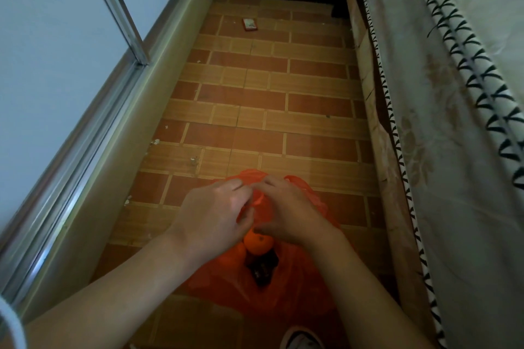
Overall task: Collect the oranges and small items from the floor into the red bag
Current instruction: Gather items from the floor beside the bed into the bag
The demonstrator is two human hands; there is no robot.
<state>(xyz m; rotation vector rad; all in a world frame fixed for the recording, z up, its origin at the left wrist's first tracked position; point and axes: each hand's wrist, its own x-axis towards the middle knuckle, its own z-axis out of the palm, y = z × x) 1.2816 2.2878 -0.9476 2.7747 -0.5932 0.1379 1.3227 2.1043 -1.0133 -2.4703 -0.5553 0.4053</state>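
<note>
**Both hands at the bag's mouth**

Brick-patterned floor, narrow strip between wall and bed. My left hand and right hand pinch the red bag handles together. Inside sits an orange above a dark packet. A small box lies well ahead on the floor.

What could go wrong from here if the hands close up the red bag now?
1. A small red packet lies on the floor far ahead by the back wall; closing the red bag now could leave it behind.
2. The left hand and right hand pinch only thin plastic at the mouth; it may slip or tear under load.
3. An orange sits high near the opening, above a dark packet, and might roll out if the bag tips.
</note>
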